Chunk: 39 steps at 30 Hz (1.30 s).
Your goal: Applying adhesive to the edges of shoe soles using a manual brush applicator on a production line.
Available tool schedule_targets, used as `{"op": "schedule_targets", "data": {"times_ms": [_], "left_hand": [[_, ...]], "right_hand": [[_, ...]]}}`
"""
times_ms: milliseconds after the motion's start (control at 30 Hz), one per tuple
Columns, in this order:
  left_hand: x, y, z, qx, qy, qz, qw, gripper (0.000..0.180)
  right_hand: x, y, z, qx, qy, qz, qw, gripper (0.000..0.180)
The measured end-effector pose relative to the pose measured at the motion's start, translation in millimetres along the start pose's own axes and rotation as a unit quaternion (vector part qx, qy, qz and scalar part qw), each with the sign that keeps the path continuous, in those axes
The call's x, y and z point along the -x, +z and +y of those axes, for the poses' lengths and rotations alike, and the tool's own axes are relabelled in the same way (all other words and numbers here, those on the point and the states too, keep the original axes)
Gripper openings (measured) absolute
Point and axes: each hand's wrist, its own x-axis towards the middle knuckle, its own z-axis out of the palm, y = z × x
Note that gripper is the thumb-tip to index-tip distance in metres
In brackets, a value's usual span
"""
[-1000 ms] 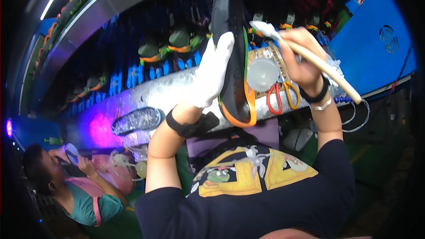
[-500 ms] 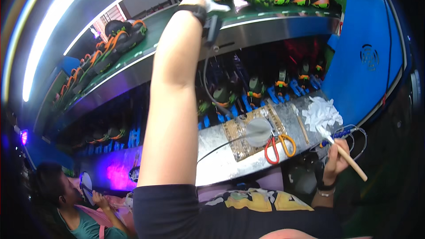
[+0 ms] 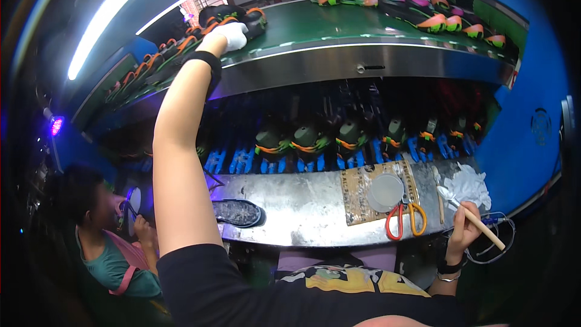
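Note:
My left hand [image 3: 235, 36], in a white glove, reaches up to the green conveyor belt [image 3: 302, 24]. Its fingers look curled against the end of a row of black and orange shoe uppers [image 3: 254, 23]; what is in them, if anything, is hidden. At the lower right my right hand [image 3: 463, 227] grips a brush [image 3: 482, 226] by its pale wooden handle, with the white bristles pointing up and left. Those bristles are close to a crumpled white cloth [image 3: 469, 185]. A dark shoe sole [image 3: 238, 212] lies on the metal bench [image 3: 296, 206].
A cardboard sheet [image 3: 357, 206] carries a round translucent container [image 3: 386, 192]. Scissors [image 3: 394, 223] with red and orange handles lie beside it. Green and black shoes [image 3: 311, 136] hang on blue holders below the belt. A co-worker [image 3: 106, 242] sits at left, holding a sole.
My left hand has gone left along the belt, from the uppers at right to the row at left. The view has shifted left, bringing the sole into sight. My right hand still holds the brush.

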Motion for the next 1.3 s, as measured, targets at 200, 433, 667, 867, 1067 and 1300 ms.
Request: {"op": "schedule_targets", "data": {"times_ms": [200, 433, 667, 867, 1067, 1300], "left_hand": [[45.7, -7.9, 10.0, 0.172, 0.045, 0.115, 0.977, 0.027], [61.7, -37.7, 11.5, 0.024, -0.135, 0.013, 0.991, 0.086], [46.9, -24.7, 48.3, 0.241, -0.071, -0.018, 0.968, 0.079], [80.4, 15.3, 58.0, 0.602, 0.004, 0.234, 0.763, 0.04], [174.2, 64.6, 96.7, 0.907, -0.052, 0.01, 0.417, 0.041], [246.5, 129.2, 161.0, 0.981, -0.026, -0.11, 0.16, 0.073]], "right_hand": [[0.0, 12.2, -2.0, 0.008, 0.022, -0.02, 1.0, 0.01], [6.2, 18.3, 6.7, -0.023, 0.081, -0.048, 0.995, 0.009], [4.3, 26.1, 8.8, -0.018, 0.06, -0.065, 0.996, 0.013], [-11.7, 37.3, 10.3, 0.034, -0.044, -0.094, 0.994, 0.012], [-34.7, 56.5, 26.2, 0.055, 0.01, -0.195, 0.979, 0.008], [-32.4, 82.9, 41.5, 0.058, 0.04, -0.248, 0.966, 0.005]]}}
